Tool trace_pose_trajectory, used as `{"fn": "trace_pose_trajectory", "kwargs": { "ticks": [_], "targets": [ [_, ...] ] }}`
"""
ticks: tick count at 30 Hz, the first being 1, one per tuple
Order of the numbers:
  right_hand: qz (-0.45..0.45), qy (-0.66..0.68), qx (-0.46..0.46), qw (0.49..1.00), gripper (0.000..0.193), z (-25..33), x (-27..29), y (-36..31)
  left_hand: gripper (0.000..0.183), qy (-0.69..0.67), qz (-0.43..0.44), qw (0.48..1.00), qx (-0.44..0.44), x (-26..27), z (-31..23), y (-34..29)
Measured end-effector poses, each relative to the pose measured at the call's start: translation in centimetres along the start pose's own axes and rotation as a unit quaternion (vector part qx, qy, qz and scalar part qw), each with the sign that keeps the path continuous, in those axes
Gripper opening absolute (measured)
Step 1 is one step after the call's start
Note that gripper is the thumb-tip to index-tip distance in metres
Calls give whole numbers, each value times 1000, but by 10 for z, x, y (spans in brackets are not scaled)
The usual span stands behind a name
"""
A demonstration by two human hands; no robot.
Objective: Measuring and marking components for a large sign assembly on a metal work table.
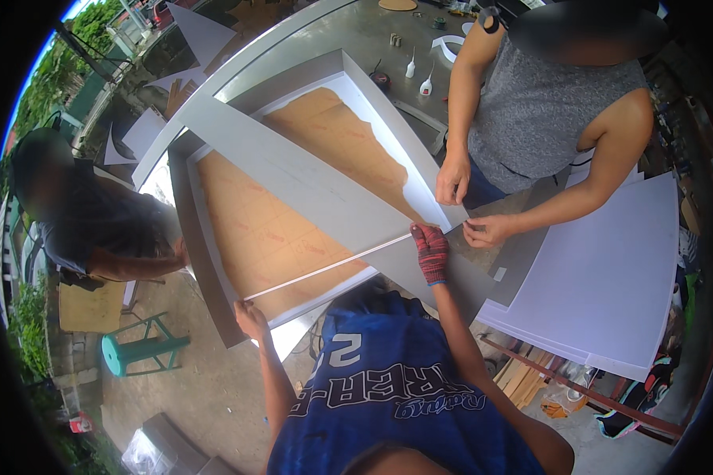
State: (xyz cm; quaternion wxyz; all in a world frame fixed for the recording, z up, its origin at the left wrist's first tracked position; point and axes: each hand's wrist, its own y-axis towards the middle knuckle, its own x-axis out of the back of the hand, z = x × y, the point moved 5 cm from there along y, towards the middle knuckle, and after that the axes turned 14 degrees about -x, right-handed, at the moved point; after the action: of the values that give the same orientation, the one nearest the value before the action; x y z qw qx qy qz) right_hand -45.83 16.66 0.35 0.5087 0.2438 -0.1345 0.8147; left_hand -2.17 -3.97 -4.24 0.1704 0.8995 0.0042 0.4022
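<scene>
A thin white strip (330, 267) runs straight across the near side of a large tray-like panel with upright grey walls (206, 277). At the strip's left end, beside the wall's near corner, the fingers of my bare left hand (252, 321) are closed on it. My right hand (431, 255), in a red and black knit glove, is closed at the other end, over a long grey sheet (293, 170). That sheet lies slantwise across the panel. Brown protective paper (249, 218) with a torn edge covers much of the panel's white inside.
On the right, a co-worker's two hands (487, 230) are at the panel's near right corner. Another person (111, 222) stands at the left by the wall. White sheets (610, 277) lie at right. Small bottles (426, 85) stand on the far table; a green stool (139, 348) is at lower left.
</scene>
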Motion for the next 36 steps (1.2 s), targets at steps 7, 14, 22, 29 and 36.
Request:
{"fn": "trace_pose_trajectory", "kwargs": {
  "ticks": [7,14,22,29,36],
  "targets": [
    [-1,-5,6,1000,25,-4,4,2,25,3,-21,1000,-15,1,-1,-1],
    [3,-4,-3,1000,24,-2,8,-1,30,0,-8,999,49,6,-18,2],
    [6,-8,-10,1000,23,-9,7,-3,30,-85,-50,992,79,7,-15,-4],
    [3,-15,-9,1000,24,-10,13,-4,44,-157,-69,982,83,12,-17,-6],
    [4,-5,-3,1000,26,-12,14,-3,38,-156,-49,970,181,11,-21,-4]
  ]
}}
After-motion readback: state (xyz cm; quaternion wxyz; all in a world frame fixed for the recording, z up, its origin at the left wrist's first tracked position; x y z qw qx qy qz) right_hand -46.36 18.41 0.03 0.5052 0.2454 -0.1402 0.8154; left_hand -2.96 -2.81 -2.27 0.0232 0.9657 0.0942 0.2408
